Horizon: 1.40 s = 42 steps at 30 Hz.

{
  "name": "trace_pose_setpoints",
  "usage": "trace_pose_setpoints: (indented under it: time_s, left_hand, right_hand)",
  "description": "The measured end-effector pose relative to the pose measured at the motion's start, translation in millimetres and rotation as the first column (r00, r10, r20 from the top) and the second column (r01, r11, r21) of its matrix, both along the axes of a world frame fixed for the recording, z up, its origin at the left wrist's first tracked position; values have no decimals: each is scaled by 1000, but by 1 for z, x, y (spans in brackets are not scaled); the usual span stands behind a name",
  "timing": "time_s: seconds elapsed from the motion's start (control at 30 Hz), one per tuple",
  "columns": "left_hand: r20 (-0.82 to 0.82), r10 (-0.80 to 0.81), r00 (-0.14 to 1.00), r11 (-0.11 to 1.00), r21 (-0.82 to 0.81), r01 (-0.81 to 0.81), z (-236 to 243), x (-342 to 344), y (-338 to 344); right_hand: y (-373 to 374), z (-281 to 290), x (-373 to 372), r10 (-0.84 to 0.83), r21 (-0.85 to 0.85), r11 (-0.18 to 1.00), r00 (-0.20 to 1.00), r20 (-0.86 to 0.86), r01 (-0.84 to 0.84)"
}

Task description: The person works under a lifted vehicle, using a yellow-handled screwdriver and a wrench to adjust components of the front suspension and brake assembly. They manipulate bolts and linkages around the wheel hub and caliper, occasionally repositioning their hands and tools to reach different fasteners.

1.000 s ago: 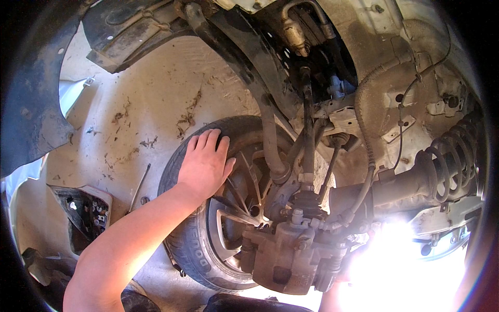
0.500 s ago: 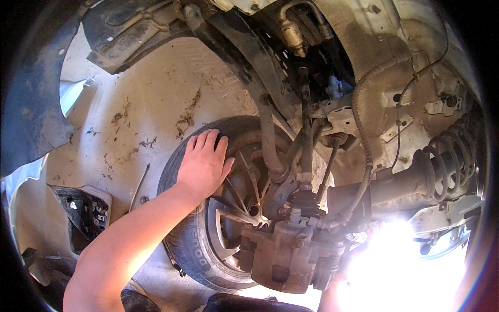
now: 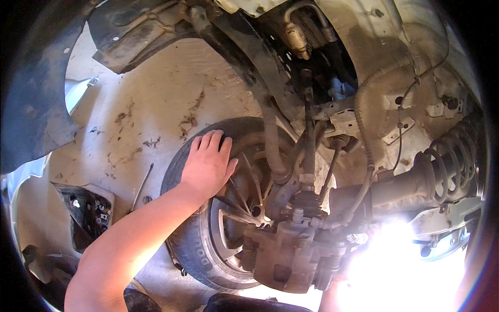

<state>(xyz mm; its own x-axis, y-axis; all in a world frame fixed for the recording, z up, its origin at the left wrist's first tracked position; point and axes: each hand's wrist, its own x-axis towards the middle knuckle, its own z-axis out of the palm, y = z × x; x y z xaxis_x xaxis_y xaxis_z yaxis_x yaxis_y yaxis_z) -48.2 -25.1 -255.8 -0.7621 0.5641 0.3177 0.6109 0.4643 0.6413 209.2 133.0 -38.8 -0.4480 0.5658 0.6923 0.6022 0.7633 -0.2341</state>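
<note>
My left hand (image 3: 208, 160) lies flat on the upper sidewall of a wheel with a black tyre (image 3: 193, 255) and a spoked alloy rim (image 3: 221, 229). Its fingers are stretched out and slightly apart, gripping nothing. The wheel lies on the floor beneath the suspension. Just right of it hangs a dusty brake caliper (image 3: 286, 260). Beyond the caliper, part of my right hand (image 3: 335, 291) shows low in the picture, close to the caliper's right side. Strong glare and the caliper hide its fingers, so what it touches cannot be made out.
A shock absorber (image 3: 384, 200) with a coil spring (image 3: 447, 169) runs off to the right. A drive shaft (image 3: 308, 135) and a brake hose (image 3: 368, 179) hang above the caliper. At left are a thin rod (image 3: 141, 187), a tray of small parts (image 3: 101, 210) and a dark fender panel (image 3: 36, 104).
The whole view has shifted slightly, so things sit a little further right. My left hand stays flat on the tyre, and nothing else has visibly moved.
</note>
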Motion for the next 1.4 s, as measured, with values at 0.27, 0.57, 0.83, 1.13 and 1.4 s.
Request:
trace_pose_setpoints:
  time_s: [0.27, 0.57, 0.83, 1.13, 1.4]
  left_hand:
    - [-1, 2, 1000, 1000, 0, -2, 1, 0, -2]
    - [7, -4, 1000, 1000, -6, 4, 3, -1, -2]
    - [15, -5, 1000, 1000, -4, 6, 2, -1, -1]
    - [2, 8, 1000, 1000, 1, -8, 0, 0, -2]
    - [9, -4, 1000, 1000, 5, 4, 2, -1, -2]
  right_hand:
    - [-1, -2, -1, 49, -25, 998, 986, -160, -53]
    - [-21, 4, -17, 37, 40, 999, 992, -122, -32]
    - [-22, 7, -14, 105, 79, 992, 994, -43, -101]
    - [6, -2, 9, 105, -200, 964, 945, -310, -173]
    - [-2, -2, 1, 27, 239, 970, 996, 80, -46]
